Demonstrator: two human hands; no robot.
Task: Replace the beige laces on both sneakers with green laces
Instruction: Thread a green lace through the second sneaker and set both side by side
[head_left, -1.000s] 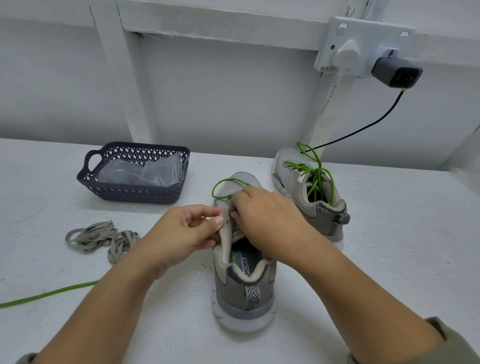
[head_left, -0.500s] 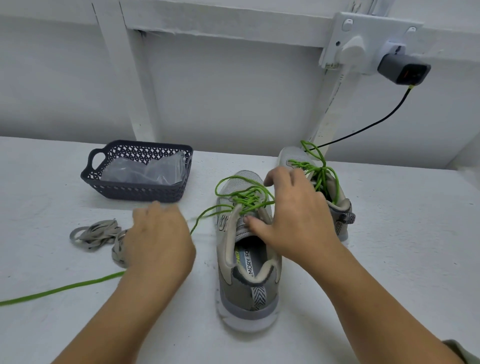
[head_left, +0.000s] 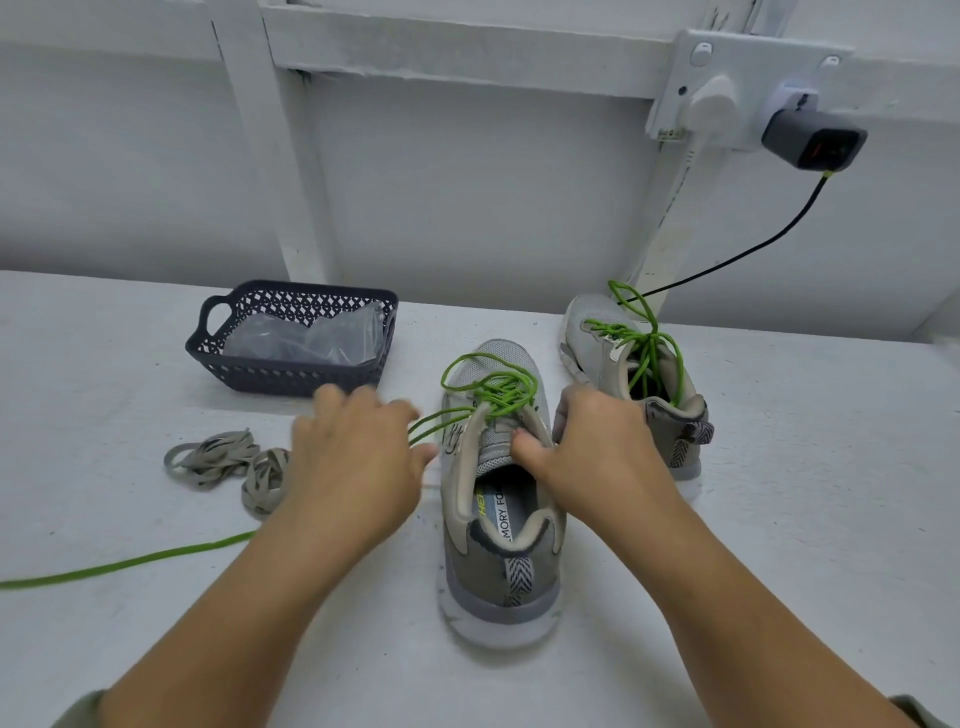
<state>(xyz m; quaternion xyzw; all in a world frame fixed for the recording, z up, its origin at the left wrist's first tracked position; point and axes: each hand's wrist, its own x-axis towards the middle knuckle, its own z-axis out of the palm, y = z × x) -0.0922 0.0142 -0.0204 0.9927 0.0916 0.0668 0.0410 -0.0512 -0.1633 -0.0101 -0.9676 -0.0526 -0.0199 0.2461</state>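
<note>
The near sneaker (head_left: 501, 525), at the middle of the surface (head_left: 779, 519), is pinched at its eyelet flap by the right hand (head_left: 597, 447). The left hand (head_left: 358, 457), blurred, is held loosely spread at its 9 o'clock. The green lace (head_left: 130, 561) trailing toward 8 o'clock could be snagged and unthreaded if swept by that hand.

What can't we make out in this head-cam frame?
Head view only:
- Left hand: motion-blurred, so whether it holds the bright green cord lace is unclear.
- That lace's loose end: cut off by the left frame edge.
- Near grey mesh sneaker: right-side eyelets hidden by the right hand.
- Dark perforated plastic basket: contents veiled by crumpled clear plastic.
</note>
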